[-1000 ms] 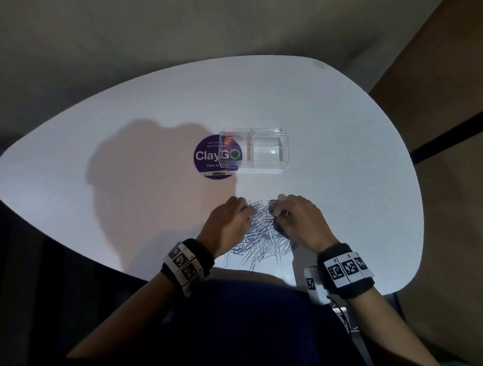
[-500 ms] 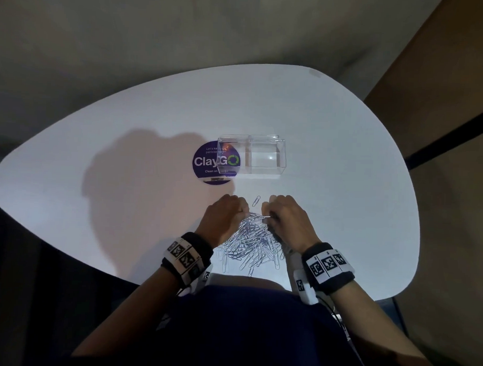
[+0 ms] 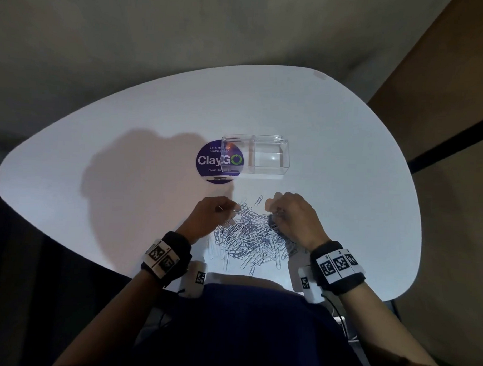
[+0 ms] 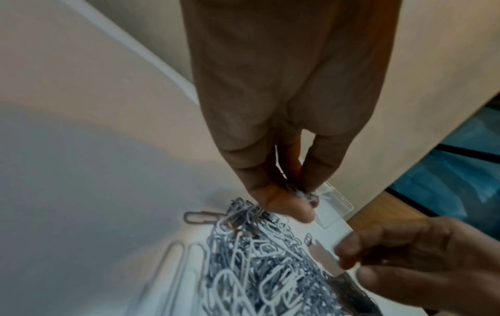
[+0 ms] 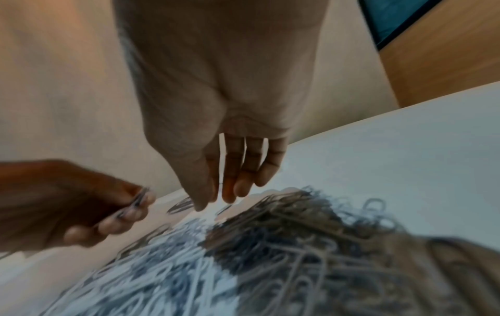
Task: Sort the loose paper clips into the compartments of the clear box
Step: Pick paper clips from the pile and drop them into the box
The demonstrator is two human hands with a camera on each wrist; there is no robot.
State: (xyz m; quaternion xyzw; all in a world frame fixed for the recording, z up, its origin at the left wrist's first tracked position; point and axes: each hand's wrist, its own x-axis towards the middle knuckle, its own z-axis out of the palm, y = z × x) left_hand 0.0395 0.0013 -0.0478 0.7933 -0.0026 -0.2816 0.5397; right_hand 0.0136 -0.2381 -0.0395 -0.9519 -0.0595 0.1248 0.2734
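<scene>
A heap of silver paper clips (image 3: 249, 238) lies on the white table near its front edge. My left hand (image 3: 232, 210) is at the heap's left side and pinches a small bunch of clips (image 4: 303, 193) between thumb and fingers; the right wrist view shows the same bunch (image 5: 138, 201). At the heap's far right side my right hand (image 3: 272, 211) reaches down with fairly straight fingers (image 5: 228, 192), and nothing shows between them. The clear box (image 3: 255, 158) with two compartments stands beyond the heap; both compartments look empty.
A round purple ClayGO sticker (image 3: 211, 161) lies partly under the box's left end. One loose clip (image 3: 259, 201) rests apart from the heap, between the hands and the box. The white table (image 3: 358, 187) ends close to my body.
Both hands have drawn slightly apart at the far side of the heap. A single clip now lies apart beyond the heap. The left hand now shows clips between its fingers.
</scene>
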